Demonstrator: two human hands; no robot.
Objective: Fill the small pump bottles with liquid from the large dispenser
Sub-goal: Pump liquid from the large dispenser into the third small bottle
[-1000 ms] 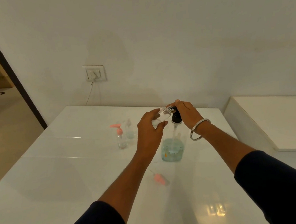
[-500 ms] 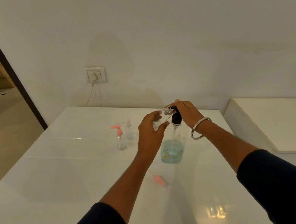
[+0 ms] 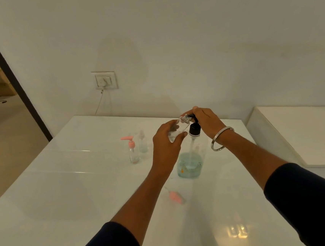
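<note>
The large clear dispenser [image 3: 190,164] stands mid-table with blue-green liquid in its lower part and a black pump collar [image 3: 194,130]. My right hand [image 3: 207,121] lies over the pump head, fingers curled around it. My left hand [image 3: 167,146] grips a small clear bottle [image 3: 179,129] without a cap, tilted so its threaded mouth sits at the pump nozzle. A loose pink pump cap [image 3: 175,197] lies on the table in front of the dispenser.
Two more small bottles stand to the left: one with a pink pump [image 3: 132,151] and a clear one [image 3: 142,142] behind it. The white table [image 3: 66,201] meets the wall, with a socket and cable [image 3: 105,80] above. A lower white surface [image 3: 307,128] is at right.
The pump head has risen a little under my right hand. The left hand and small bottle have hardly moved.
</note>
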